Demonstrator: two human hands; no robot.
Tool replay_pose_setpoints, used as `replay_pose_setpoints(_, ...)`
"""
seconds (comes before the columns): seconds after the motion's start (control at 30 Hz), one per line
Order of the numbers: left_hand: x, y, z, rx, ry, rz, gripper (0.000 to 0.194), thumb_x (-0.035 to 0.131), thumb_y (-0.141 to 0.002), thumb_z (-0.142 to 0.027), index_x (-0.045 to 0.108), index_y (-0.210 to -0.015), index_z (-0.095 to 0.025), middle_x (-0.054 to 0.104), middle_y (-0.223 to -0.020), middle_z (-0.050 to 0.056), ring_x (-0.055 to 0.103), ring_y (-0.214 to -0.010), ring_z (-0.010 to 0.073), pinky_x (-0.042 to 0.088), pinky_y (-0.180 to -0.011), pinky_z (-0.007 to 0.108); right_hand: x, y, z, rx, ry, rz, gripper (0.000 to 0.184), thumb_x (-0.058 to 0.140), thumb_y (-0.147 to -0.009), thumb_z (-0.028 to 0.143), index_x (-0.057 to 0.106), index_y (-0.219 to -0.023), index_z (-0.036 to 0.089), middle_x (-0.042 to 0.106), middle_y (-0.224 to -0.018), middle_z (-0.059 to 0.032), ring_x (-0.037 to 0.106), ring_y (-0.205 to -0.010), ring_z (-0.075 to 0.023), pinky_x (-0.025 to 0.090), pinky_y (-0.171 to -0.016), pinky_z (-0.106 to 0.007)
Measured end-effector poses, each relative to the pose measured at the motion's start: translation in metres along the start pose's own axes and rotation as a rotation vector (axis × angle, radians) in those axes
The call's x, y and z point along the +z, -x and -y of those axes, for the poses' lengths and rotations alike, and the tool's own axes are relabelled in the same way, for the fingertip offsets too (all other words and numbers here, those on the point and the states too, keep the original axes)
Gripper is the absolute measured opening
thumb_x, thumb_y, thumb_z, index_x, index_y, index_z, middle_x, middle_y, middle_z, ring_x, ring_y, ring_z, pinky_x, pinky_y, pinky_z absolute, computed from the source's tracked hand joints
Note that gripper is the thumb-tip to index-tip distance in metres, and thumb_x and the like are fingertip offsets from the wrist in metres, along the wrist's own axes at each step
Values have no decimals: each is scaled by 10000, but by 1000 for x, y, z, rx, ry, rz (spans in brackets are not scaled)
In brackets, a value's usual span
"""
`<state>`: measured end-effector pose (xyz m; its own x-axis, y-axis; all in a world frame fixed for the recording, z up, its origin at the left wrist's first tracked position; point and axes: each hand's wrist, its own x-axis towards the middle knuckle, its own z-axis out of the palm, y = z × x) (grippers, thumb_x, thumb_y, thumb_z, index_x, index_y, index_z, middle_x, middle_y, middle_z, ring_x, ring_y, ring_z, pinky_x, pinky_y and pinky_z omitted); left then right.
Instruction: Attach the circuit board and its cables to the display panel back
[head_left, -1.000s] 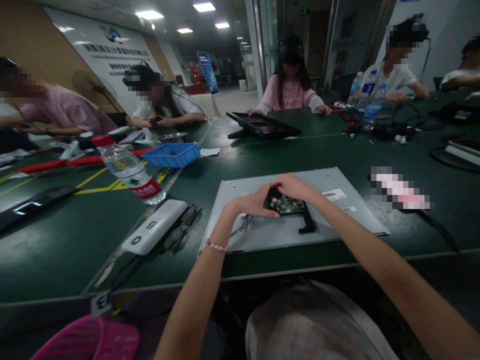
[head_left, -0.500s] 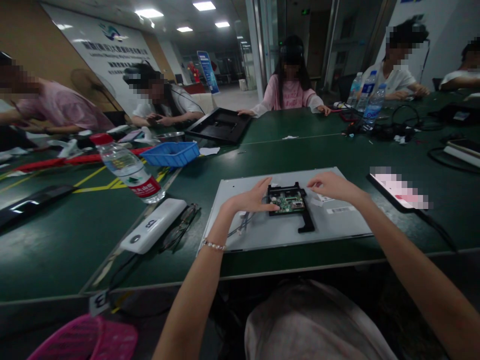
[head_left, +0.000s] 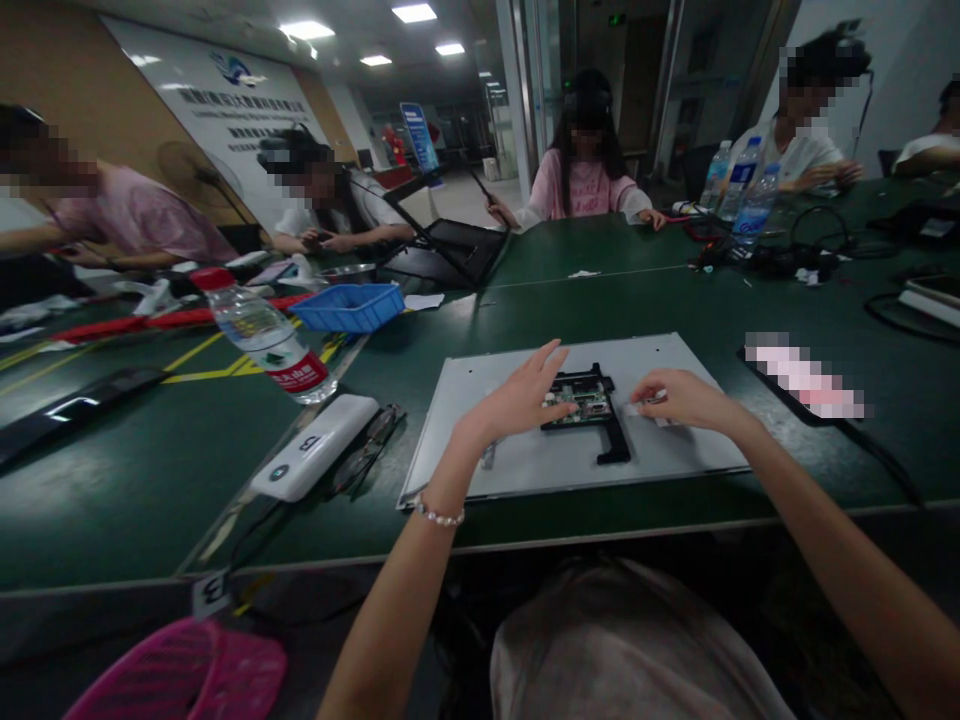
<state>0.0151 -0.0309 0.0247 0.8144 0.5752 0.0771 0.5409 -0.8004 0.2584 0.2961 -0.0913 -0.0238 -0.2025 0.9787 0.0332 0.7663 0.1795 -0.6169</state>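
A grey metal panel (head_left: 525,465) lies flat on the green table in front of me. On it sits a small green circuit board in a black bracket (head_left: 589,402). My left hand (head_left: 517,400) hovers at the board's left edge with fingers stretched out, its fingertips touching the board. My right hand (head_left: 675,398) rests on the panel just right of the board, fingers curled in a pinch on a small pale strip or label that I cannot name.
A water bottle (head_left: 262,338), white power bank (head_left: 315,460), glasses (head_left: 367,455) and blue tray (head_left: 349,306) lie to the left. A phone (head_left: 802,375) with cable lies right. Across the table other people sit; one lifts a black monitor shell (head_left: 450,250). A pink basket (head_left: 180,680) sits below the table edge.
My right hand has come off the board and moved right onto the panel. My left hand opened and its fingers lifted. The person opposite slid the black shell left and is tilting it up.
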Motion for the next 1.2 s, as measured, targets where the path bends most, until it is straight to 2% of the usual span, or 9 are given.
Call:
replay_pose_setpoints(0.13, 8, 12, -24, 16, -42, 33, 707, 499, -916, -422, 165, -1481, -159, 103, -1572, 142, 168, -1437, 269, 214, -1148, 387, 6, 1, 0, 13, -112, 4, 132, 599, -755, 194, 701, -834, 167, 707, -808, -62, 646, -729, -173, 508, -684, -271)
replay_pose_setpoints(0.27, 17, 15, -47, 14, -73, 16, 566, 499, -909, -310, 313, -1426, -169, 261, -1533, 117, 297, -1391, 263, 281, -1119, 392, 12, 1, -6, -12, -177, -54, 229, 610, -744, 188, 691, -958, 181, 711, -860, -59, 643, -745, -170, 520, -693, -282)
replay_pose_setpoints(0.4, 32, 10, -70, -81, -68, -134, 433, 410, -930, -209, 412, -1361, -169, 451, -1422, 95, 411, -1320, 224, 325, -1102, 378, 15, 4, -10, -30, -148, -76, 195, 623, -745, 224, 720, -912, 195, 701, -907, -64, 639, -743, -170, 522, -695, -286)
replay_pose_setpoints(0.53, 51, 4, -85, -148, -34, -237, 414, 367, -912, -114, 466, -1314, -120, 505, -1368, 112, 462, -1274, 213, 354, -1092, 364, 18, 7, -10, -75, -128, -111, 146, 612, -757, 251, 715, -841, 192, 691, -894, -53, 636, -774, -172, 507, -710, -281)
replay_pose_setpoints(0.73, 69, 0, -90, -175, -50, -274, 440, 361, -874, -52, 473, -1298, -90, 521, -1343, 137, 470, -1266, 222, 365, -1092, 378, 21, 8, -8, -34, -133, -170, 216, 614, -759, 248, 678, -955, 181, 686, -806, -37, 620, -706, -164, 494, -689, -294)
replay_pose_setpoints(0.9, 74, 2, -90, -181, -57, -295, 461, 347, -869, -36, 458, -1312, -99, 505, -1357, 140, 454, -1280, 214, 356, -1102, 384, 21, 7, -9, -48, -140, -191, 150, 591, -763, 248, 706, -840, 190, 691, -903, -61, 624, -735, -169, 499, -693, -302)
replay_pose_setpoints(1.03, 75, 3, -89, -186, -49, -296, 508, 331, -867, -31, 385, -1369, -90, 476, -1379, 156, 431, -1300, 222, 349, -1105, 398, 22, 7, -6, -14, -274, -146, 172, 586, -771, 287, 700, -846, 183, 705, -822, -46, 626, -676, -165, 507, -659, -299)
replay_pose_setpoints(1.2, 76, 5, -89, -176, -14, -302, 611, 330, -832, 0, 292, -1428, -132, 464, -1384, 148, 430, -1300, 225, 362, -1092, 426, 21, 5, 1, -51, -380, -113, 179, 589, -763, 297, 704, -840, 183, 720, -826, -35, 655, -753, -173, 510, -746, -318)
